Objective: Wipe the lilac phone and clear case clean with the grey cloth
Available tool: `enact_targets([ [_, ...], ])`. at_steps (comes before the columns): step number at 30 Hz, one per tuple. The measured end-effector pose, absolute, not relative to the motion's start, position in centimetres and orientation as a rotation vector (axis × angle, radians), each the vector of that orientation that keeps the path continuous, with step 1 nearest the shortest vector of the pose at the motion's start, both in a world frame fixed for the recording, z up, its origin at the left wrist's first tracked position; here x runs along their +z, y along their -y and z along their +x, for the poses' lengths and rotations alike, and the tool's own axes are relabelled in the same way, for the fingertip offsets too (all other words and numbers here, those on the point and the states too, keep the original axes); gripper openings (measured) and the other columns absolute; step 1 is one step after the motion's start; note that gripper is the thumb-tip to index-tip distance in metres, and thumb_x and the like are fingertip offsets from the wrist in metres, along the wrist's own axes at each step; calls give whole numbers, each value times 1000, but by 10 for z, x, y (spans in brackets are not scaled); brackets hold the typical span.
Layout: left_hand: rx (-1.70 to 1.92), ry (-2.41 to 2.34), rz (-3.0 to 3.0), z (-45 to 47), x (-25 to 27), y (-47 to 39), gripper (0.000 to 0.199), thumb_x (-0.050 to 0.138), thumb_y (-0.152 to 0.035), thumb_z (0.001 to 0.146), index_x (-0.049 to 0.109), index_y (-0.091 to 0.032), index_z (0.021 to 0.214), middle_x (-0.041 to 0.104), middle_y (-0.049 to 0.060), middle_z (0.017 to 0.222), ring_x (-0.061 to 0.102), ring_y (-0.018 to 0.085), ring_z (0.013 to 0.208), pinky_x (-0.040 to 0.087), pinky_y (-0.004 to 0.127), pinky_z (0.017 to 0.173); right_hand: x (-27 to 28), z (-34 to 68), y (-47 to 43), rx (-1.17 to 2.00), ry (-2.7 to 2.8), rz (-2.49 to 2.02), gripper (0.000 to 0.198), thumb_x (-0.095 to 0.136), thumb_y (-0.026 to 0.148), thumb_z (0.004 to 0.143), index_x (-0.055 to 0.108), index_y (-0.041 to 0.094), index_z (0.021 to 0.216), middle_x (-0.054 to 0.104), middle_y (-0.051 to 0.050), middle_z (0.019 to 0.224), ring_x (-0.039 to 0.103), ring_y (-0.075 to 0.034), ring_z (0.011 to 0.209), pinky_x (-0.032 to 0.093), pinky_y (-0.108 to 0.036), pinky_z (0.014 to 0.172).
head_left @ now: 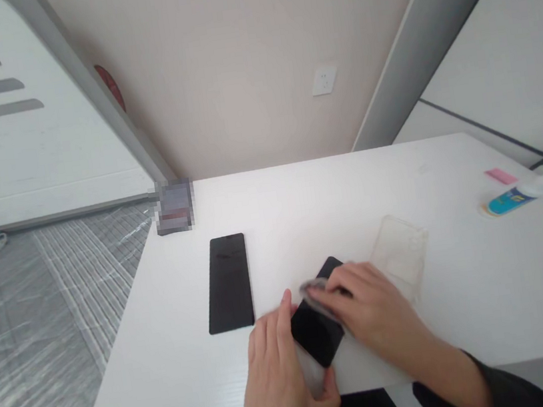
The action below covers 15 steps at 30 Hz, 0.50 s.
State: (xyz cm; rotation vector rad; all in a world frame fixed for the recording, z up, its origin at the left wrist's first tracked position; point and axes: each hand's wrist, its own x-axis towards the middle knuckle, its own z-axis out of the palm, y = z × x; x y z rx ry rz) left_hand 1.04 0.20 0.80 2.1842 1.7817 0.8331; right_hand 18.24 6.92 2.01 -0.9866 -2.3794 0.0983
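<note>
Head view, nearest first: clasped around the lower end of the phone (317,332) with the left hand (279,371), thumb along the near edge, probably to steady it against pressure from above. Kept the phone tilted and slantwise at the near edge of the table (466,297), dark face up. Could not tell whether its lower end touched the tabletop, hidden as that end was behind the left hand.

Closed on a small grey wipe (316,286) with the right hand (372,314), fingers bent and pressing it to the phone's upper half; looked like a pinch, though blurred. Hid the far right corner of the phone under that hand. Cut off at the frame's bottom: both wrists and a dark sleeve (482,376).

Lay just beyond the right hand: a clear case (402,254), faint against the white top, apparently set aside within reach. Lay flat to the left, well apart: a second phone (228,282), screen dark.

Further off, at the right edge: a bottle (518,196) on its side, label unreadable, and a pink slip (500,175). At the far left corner: a blurred box (174,207), not identifiable. On the wall behind: a socket (323,80).
</note>
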Motion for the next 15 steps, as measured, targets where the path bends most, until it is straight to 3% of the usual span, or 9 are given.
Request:
enact_targets([
  [2,830,-1790,2188,11,8,-1,100,63,-16,72,16,-16,161,66,16,129,65,33,116,59,52,98,21,184,-71,12,2347,-1048,31,44,16,110,74,20,103,63,-5,80,54,-21,76,38,-36,69],
  [6,815,-1792,2194,11,8,1,106,62,-13,68,14,-15,162,65,16,131,65,33,116,58,51,98,22,190,-72,177,2468,-762,28,48,16,110,73,18,100,62,-3,80,54,-19,74,37,-34,68],
  [9,807,-1809,2215,11,8,1,103,63,-16,72,14,-14,162,66,16,126,66,33,113,59,53,96,25,201,-75,-23,2448,-887,27,47,16,110,74,16,107,63,-5,82,54,-21,77,38,-36,71],
  [11,801,-1808,2232,11,7,1,102,62,-16,73,14,-13,163,66,16,126,65,33,113,59,53,96,28,206,-77,6,2489,-845,29,44,15,111,73,13,111,63,-5,81,54,-20,76,38,-35,71],
  [15,757,-1811,2251,7,3,2,102,62,-18,76,10,-14,164,66,16,128,65,33,116,58,52,97,29,216,-78,54,2479,-811,30,44,19,112,74,18,107,63,-3,81,54,-19,77,40,-34,73],
])
